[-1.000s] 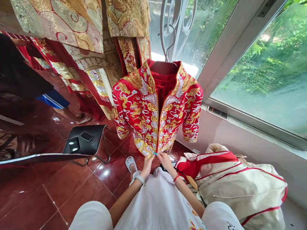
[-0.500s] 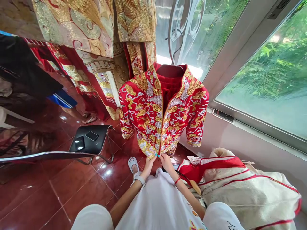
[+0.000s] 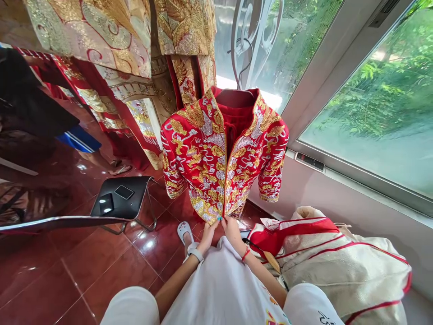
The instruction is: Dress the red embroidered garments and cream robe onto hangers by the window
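A red jacket (image 3: 206,155) with gold and silver embroidery hangs upright in front of me on a dark hanger (image 3: 236,97). Its front edges meet lower down and part toward the collar, where red cloth shows inside. At the bottom of the front opening, my left hand (image 3: 207,238) pinches the lower hem on the left side. Close beside it, my right hand (image 3: 234,234) is closed on the hem across the opening. The fingertips of both hands nearly touch. Whether they also hold a fastener there is too small to make out.
More embroidered garments (image 3: 186,27) hang at upper left. A black chair (image 3: 118,198) bearing a phone stands on the red tiled floor. Beige bags with red trim (image 3: 338,257) lie at right below the window (image 3: 372,104). A person in blue shorts (image 3: 79,139) is at far left.
The view has shifted slightly, so the jacket and surroundings sit a little further left. Both hands keep their closed hold at the jacket's lower front edge.
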`<state>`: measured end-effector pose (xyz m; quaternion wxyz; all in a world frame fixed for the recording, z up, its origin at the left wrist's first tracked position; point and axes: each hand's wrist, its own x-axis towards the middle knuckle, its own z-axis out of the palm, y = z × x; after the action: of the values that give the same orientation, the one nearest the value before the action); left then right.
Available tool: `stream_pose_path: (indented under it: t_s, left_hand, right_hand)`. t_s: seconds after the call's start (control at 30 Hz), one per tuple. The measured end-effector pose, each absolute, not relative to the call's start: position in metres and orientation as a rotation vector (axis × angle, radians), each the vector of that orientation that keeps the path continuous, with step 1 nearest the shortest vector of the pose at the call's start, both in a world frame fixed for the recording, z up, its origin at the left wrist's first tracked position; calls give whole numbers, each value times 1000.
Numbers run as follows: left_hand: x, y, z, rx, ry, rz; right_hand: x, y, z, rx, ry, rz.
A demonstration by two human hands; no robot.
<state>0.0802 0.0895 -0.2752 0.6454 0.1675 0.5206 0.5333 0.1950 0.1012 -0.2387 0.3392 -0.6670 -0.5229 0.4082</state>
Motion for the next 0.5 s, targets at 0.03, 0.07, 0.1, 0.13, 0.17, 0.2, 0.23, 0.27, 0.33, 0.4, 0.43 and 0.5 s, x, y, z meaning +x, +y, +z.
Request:
stream_pose_path:
  t_s: [0.03, 0.07, 0.1, 0.13, 0.17, 0.2, 0.23, 0.27, 0.33, 0.4, 0.43, 0.5]
  left_hand:
    - [80, 89, -274, 392, 1181, 1216]
    - [81, 88, -273, 401, 1175, 1215]
    - [81, 88, -272, 411, 1168, 1212]
    - [81, 88, -271, 419, 1160, 1208]
    - [81, 88, -271, 426, 1150, 1205]
    - [81, 88, -270, 431, 1140, 1204]
    - [81, 88, -270, 435, 1130, 1205]
    - [81, 88, -271, 437, 1121, 1209]
    - [80, 89, -272, 438, 1114, 1215]
    - [79, 89, -273, 443, 1120, 1220]
    - [79, 90, -274, 448, 1125, 1222]
    - [78, 90, -275, 460, 1136, 1226]
  right_hand:
    - [195, 101, -237, -1750, -1364, 1065]
    - [195, 100, -236, -1761, -1366, 1068]
    - [195, 100, -234, -1771, -1368, 1074]
    - [195, 99, -233, -1779, -1371, 1082]
    - [195, 99, -231, -1785, -1374, 1093]
    - [195, 99, -230, -1788, -1378, 1107]
    - [194, 99, -229, -1790, -1382, 1123]
    - [194, 99, -228, -1793, -1386, 1140]
    - [194, 99, -228, -1800, -1391, 1170]
    - [195, 100, -229, -1815, -1397, 1187]
    - [195, 100, -230, -1824, -1402, 1188]
    - [197, 100, -232, -1842, -1417, 1181]
